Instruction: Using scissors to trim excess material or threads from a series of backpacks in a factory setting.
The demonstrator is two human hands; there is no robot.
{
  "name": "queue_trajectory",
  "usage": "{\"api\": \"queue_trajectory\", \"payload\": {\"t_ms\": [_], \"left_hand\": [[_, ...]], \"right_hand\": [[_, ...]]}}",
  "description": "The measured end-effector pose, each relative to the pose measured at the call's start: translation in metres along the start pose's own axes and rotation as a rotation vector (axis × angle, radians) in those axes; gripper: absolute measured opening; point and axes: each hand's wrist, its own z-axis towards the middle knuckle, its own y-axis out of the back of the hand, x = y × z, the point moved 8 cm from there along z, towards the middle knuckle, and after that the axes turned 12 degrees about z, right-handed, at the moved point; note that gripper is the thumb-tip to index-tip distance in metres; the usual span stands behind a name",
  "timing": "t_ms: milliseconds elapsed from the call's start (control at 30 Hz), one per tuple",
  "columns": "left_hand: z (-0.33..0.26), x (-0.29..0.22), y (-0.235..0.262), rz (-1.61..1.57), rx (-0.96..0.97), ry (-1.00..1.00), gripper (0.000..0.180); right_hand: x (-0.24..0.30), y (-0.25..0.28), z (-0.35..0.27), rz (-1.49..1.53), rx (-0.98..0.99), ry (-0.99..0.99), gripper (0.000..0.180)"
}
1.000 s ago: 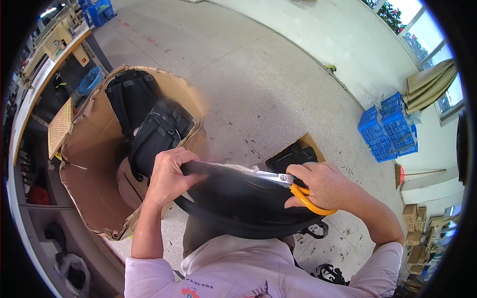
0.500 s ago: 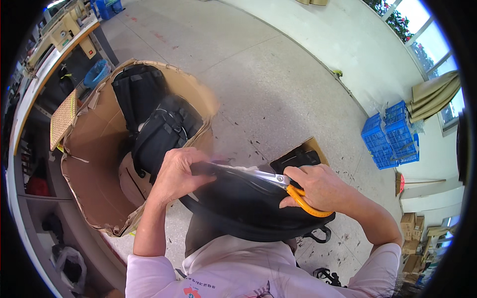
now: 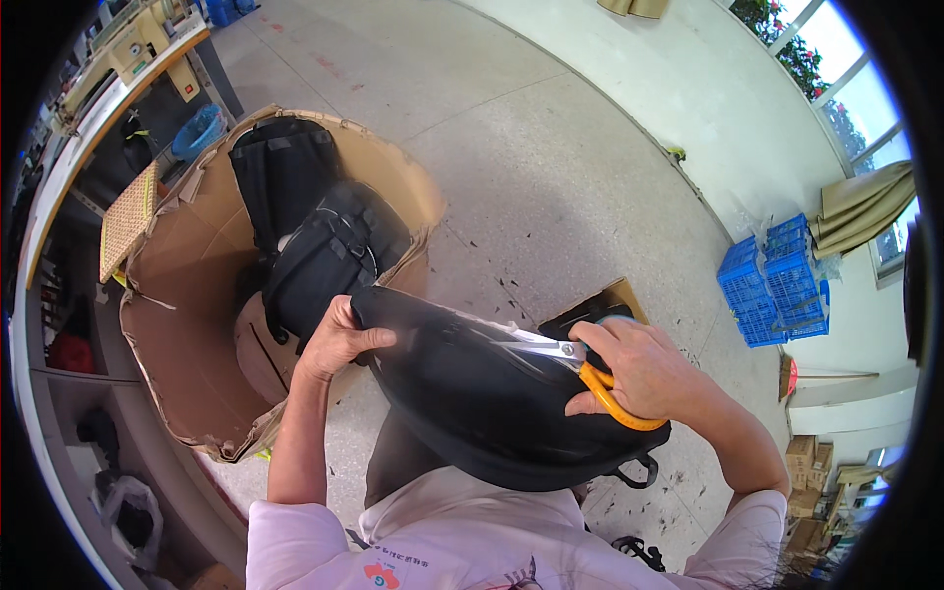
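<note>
Across my lap lies a black bag (image 3: 482, 413) with a smooth, curved side and a small loop near its right end. My left hand (image 3: 346, 344) pinches the bag's upper left corner, thumb on the near side. In my right hand (image 3: 634, 369) is a pair of scissors (image 3: 602, 388) with orange handles, fingers through the loops. Their silver blades point left along the bag's top edge, where a pale strip and thin threads show. Whether the blade tips touch the threads I cannot tell.
A large cardboard box (image 3: 187, 359) at my left holds several black backpacks (image 3: 329, 241). Ahead right, a smaller box (image 3: 626, 297) has black items in it. Blue crates (image 3: 772, 285) stand by the wall. A sewing machine (image 3: 128, 54) sits on the left table. Dark scraps litter the floor.
The bag's left end has tipped up, showing more of its side. My left hand has shifted slightly left to the corner; the scissors have moved a little right and down.
</note>
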Motion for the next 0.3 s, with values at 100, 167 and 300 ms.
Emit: {"api": "queue_trajectory", "payload": {"t_ms": [100,167,300], "left_hand": [[-0.0022,0.0041,0.0023,-0.029,0.007,-0.010,0.036],[-0.0020,-0.0004,0.0005,-0.014,0.030,-0.053,0.031],[-0.0013,-0.0013,-0.0019,-0.025,0.067,-0.083,0.026]], "right_hand": [[-0.0025,-0.0017,0.0039,-0.041,0.024,-0.044,0.068],[-0.0034,-0.0023,0.0071,-0.016,0.034,-0.083,0.070],[-0.0057,-0.0050,0.0099,-0.004,0.097,-0.152,0.071]]}}
